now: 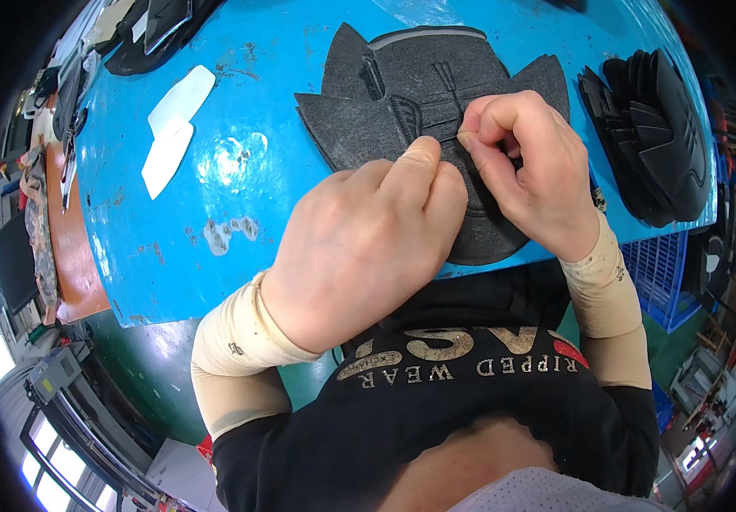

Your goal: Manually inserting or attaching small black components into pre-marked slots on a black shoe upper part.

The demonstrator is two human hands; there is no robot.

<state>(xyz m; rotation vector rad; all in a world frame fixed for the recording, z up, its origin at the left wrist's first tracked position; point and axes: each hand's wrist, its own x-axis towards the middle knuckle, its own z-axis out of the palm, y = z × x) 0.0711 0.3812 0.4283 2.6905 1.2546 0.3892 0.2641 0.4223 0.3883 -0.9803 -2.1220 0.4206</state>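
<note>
A dark grey, textured moulded pad (355, 128) with pointed side flaps and raised ridges lies flat near the table's front edge. My left hand (363, 235) is over its near left part, fingers curled in and thumb pressed against them; whatever they grip is hidden beneath. Close by on the right, my right hand (534, 162) pinches thumb and forefinger together just above the pad's middle ridges. Anything between those fingertips is too small to name. Both hands cover much of the pad's near half.
The blue table (214, 188) carries two white cut pieces, an upper one (182, 98) and a lower one (167, 162), on the left. A stack of black moulded pads (654, 141) stands at the right edge. A blue plastic crate (658, 273) sits below that edge.
</note>
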